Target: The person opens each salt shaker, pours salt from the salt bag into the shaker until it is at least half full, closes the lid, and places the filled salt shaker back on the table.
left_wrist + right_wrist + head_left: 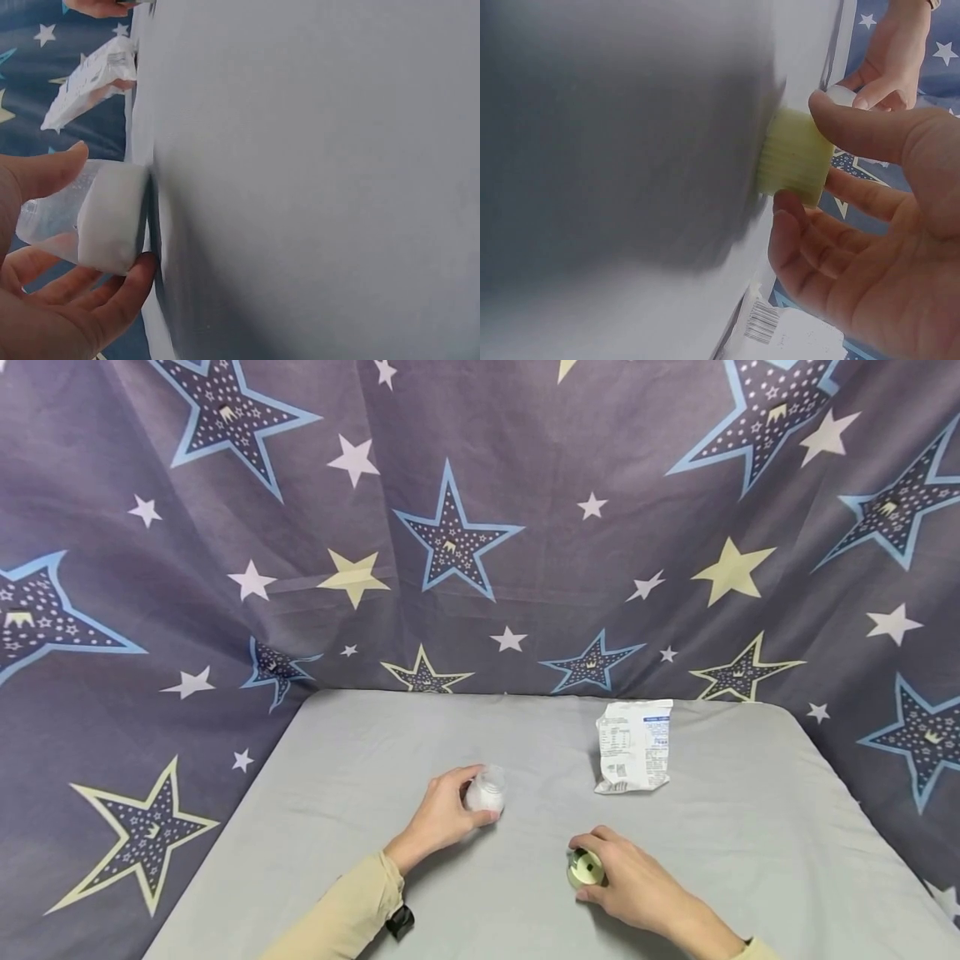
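My left hand (441,810) grips a small clear jar (489,788) with its thumb on one side and fingers on the other. White contents fill the jar's lower part in the left wrist view, and its base is right at the grey surface. To the right and nearer me, my right hand (637,881) holds a pale green ribbed cap (793,157) between thumb and fingertips. From above, the cap shows a round face with a small dark spot. Its ribbed side is right at the cloth in the right wrist view.
A white printed packet (634,747) stands toward the back right of the grey cloth-covered table (360,735). Behind and at both sides hangs a dark curtain (540,568) patterned with stars.
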Demonstrator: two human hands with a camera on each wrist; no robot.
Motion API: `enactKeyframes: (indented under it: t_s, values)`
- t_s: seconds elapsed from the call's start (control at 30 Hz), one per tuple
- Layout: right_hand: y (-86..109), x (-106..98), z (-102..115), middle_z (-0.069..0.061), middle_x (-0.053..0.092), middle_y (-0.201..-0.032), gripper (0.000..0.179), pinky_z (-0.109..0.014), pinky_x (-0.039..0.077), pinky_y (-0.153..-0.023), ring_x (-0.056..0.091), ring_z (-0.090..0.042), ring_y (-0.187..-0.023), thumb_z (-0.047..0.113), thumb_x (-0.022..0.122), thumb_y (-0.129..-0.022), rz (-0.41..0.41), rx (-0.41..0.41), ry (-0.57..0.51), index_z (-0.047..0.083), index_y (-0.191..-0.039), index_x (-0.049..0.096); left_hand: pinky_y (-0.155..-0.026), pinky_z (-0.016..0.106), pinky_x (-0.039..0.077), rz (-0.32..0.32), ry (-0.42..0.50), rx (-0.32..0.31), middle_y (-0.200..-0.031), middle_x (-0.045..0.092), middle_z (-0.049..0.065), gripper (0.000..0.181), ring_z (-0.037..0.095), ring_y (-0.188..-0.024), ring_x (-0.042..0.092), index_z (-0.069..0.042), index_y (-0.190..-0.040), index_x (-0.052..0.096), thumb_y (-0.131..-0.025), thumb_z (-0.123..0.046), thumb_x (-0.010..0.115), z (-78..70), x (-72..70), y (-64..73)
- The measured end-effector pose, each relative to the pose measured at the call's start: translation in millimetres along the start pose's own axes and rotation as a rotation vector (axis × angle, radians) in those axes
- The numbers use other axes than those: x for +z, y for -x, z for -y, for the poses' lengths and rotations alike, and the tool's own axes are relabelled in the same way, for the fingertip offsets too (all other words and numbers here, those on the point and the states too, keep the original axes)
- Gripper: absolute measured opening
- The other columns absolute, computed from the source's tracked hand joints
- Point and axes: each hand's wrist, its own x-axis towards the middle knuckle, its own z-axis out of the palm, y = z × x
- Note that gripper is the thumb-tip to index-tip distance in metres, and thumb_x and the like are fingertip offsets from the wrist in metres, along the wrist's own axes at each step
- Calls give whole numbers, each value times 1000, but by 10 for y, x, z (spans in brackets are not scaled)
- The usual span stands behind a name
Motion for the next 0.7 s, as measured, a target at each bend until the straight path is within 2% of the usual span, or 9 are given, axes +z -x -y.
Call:
enactKeyframes:
  t_s: [0.2,0.47,0.7]
  values:
    - [-1,2,-1,3,64,-112,53,-41,56,-82,63,-11,-95,20,94,-79,-2,-5,0,9,-125,70,-97,47,54,7,9,7,-121,74,10,70,26,-112,69,-3,-136,68,-74,-14,99,18,14,-16]
    - [-11,8,-19,4,64,-109,50,-38,55,-82,61,-10,-93,18,93,-79,-6,-29,-16,8,-122,70,-97,45,56,51,74,-34,-124,73,15,85,28,-108,72,0,-145,59,-72,-17,100,-39,40,5]
    - [-15,13,-24,4,64,-109,50,-39,56,-83,61,-10,-94,18,93,-80,-1,-29,-25,8,-122,70,-96,44,56,62,75,-14,-124,73,14,72,27,-109,71,1,-132,69,-70,-18,101,-90,73,58]
